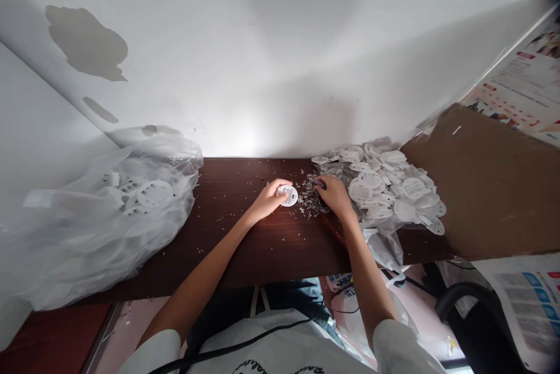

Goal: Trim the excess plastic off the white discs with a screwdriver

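Note:
My left hand [270, 198] is closed on a small white round plastic disc [289, 195] and holds it on the dark wooden table [245, 245]. My right hand [333, 193] rests just to the right, its fingers curled and pinched at a heap of small grey-white plastic scraps [310, 199]. What the right fingers pinch is too small to make out. Right beside that hand lies a pile of white round plastic discs [389, 190] on a clear plastic sheet.
A large clear plastic bag [109, 216] with white plastic parts fills the table's left end. A brown cardboard sheet [490, 187] leans at the right, printed papers [525, 88] behind it. A white wall rises behind the table. A black chair [481, 315] stands at lower right.

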The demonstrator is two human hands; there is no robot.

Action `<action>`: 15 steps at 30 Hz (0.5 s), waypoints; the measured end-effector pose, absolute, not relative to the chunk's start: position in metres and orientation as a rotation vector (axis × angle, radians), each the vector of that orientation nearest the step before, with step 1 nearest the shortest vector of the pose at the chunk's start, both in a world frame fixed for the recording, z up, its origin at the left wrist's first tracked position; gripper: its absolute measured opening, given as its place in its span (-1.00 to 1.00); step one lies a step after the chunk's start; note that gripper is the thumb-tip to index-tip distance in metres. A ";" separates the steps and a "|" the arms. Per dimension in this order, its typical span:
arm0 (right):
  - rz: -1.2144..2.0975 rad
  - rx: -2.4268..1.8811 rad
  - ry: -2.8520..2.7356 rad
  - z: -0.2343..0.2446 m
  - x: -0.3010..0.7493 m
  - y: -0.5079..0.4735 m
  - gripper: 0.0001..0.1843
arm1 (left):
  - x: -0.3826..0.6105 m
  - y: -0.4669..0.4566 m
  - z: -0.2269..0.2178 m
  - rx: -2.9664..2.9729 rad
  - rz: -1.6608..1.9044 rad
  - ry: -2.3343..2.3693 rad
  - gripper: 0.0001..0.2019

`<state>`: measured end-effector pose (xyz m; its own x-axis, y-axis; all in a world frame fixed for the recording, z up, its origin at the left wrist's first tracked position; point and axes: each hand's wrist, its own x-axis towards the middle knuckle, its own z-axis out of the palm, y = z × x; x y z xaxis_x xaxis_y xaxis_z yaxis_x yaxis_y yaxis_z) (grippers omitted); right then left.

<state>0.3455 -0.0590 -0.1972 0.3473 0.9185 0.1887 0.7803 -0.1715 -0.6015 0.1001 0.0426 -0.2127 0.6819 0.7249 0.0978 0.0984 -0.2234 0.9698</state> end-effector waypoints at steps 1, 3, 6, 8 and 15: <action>0.334 -1.902 -1.424 -0.197 0.346 -0.060 -0.75 | 0.101 0.043 -0.212 1.697 0.668 0.668 -0.64; 0.473 -1.703 -1.265 -0.196 0.342 -0.059 -0.69 | 0.102 0.043 -0.213 1.629 0.699 0.656 -0.70; 0.762 -1.435 -1.026 -0.192 0.322 -0.054 -0.53 | 0.104 0.043 -0.216 1.545 0.793 0.626 -0.58; 0.923 -1.283 -0.902 -0.190 0.303 -0.048 -0.51 | 0.106 0.040 -0.217 1.516 0.809 0.660 -0.48; 1.073 -1.041 -0.791 -0.193 0.257 -0.039 -0.62 | 0.115 0.027 -0.211 1.249 0.806 0.580 -0.46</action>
<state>0.2571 -0.0386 -0.1931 0.3036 0.9524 0.0269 -0.3072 0.1246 -0.9435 0.1148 0.0273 -0.2110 0.6034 0.7964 0.0422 -0.2134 0.1102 0.9707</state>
